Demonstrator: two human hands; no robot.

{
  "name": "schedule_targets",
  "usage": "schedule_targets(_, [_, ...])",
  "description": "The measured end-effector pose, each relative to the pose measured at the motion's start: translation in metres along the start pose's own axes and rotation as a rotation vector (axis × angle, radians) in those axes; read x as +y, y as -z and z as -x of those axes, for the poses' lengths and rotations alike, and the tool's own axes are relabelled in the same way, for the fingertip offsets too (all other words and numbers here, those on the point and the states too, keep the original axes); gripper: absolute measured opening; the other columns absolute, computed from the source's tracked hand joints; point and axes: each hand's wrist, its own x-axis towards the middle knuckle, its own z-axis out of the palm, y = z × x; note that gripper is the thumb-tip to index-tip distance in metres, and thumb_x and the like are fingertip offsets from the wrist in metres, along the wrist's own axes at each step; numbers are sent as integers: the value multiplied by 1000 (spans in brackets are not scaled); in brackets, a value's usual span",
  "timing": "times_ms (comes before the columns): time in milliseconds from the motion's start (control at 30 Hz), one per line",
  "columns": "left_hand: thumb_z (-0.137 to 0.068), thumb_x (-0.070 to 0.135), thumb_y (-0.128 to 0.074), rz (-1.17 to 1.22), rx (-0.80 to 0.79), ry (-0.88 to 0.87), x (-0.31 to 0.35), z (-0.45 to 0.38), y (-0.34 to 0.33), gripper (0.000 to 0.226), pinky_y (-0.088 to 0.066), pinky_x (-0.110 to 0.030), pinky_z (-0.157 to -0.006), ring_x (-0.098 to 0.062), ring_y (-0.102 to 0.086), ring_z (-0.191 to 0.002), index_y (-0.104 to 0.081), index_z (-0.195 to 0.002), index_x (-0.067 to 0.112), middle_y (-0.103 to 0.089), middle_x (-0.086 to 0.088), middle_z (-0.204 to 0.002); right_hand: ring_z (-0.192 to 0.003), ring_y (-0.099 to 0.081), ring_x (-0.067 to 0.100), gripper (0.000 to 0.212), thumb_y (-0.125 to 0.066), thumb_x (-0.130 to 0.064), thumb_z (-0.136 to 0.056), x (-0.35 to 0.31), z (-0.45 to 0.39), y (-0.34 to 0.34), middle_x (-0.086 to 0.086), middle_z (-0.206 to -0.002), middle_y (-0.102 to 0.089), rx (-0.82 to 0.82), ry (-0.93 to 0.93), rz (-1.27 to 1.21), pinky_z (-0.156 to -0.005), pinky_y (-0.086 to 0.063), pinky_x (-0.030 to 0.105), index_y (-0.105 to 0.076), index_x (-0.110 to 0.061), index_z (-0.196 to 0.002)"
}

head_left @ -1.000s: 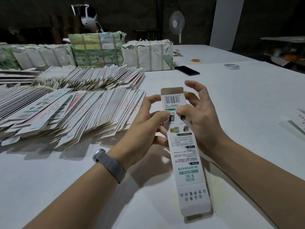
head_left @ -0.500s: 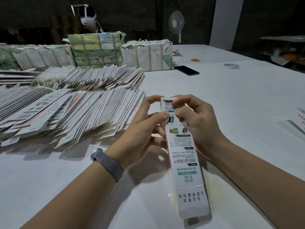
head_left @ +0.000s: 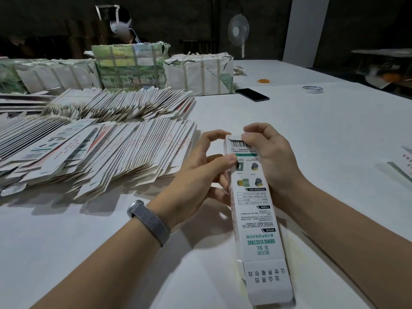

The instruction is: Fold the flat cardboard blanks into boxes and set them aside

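Centre frame, the box (head_left: pixel 256 210) is thin, light card that would likely crease if squeezed, so it is best held by its edges: the left hand (head_left: pixel 200 175) pinches its side while the right hand (head_left: pixel 269 161) curls over the far flap.

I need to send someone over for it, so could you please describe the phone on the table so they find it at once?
Start from the wide white table and look to its far side, at the taped white paper-wrapped bundle. Just right of that bundle's base lies the flat black rectangular phone, face up. It is the only dark, glossy slab there; the nearby white tape roll is a ring.
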Motion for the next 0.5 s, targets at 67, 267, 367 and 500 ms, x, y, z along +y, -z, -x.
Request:
schedule_targets(67, [-104,12,-53,-7,0,7,0,1,0,25,-58,-32,-48,-30,-58,-69,-50,-121,30,-69,-17,-88,-56,-66,22,8,-55,-10,-98,1,-1,0,9,-75,-70,-13,-35,4,-48,-53,28,-59,-17,-100])
schedule_targets(267, [-104,14,-53,-29,13,24,-2,0,-1,22,-54,-28,-43,-32,-57,-71,-54,-116,32,-63,-25,-94,-55,-67,22,24,-54,-6,-97,4,-1,-2,8,-75,-72,33,3,94,-47,-53,28,-68,-17,-81])
schedule_targets(367, [-104,16,-53,-42,17,33,-2,-1,0,23,-51,-26,-43,-31,-55,-71,-56,-115,36,-61,-28,-95,-54,-66,21,21,-53,-7,-98,5,-2,-3,6,-73,-70,41,5,103,-46,-52,27,-67,-17,-88])
schedule_targets(500, [-105,19,-54,-46,31,49,-5,-2,-1,27,-46,-22,-43,-27,-55,-66,-63,-106,45,-60,-24,-92,-48,-64,21,14,-52,-13,-98,5,0,-3,6,-66,-67,20,-54,106,-43,-48,23,-65,-8,-95])
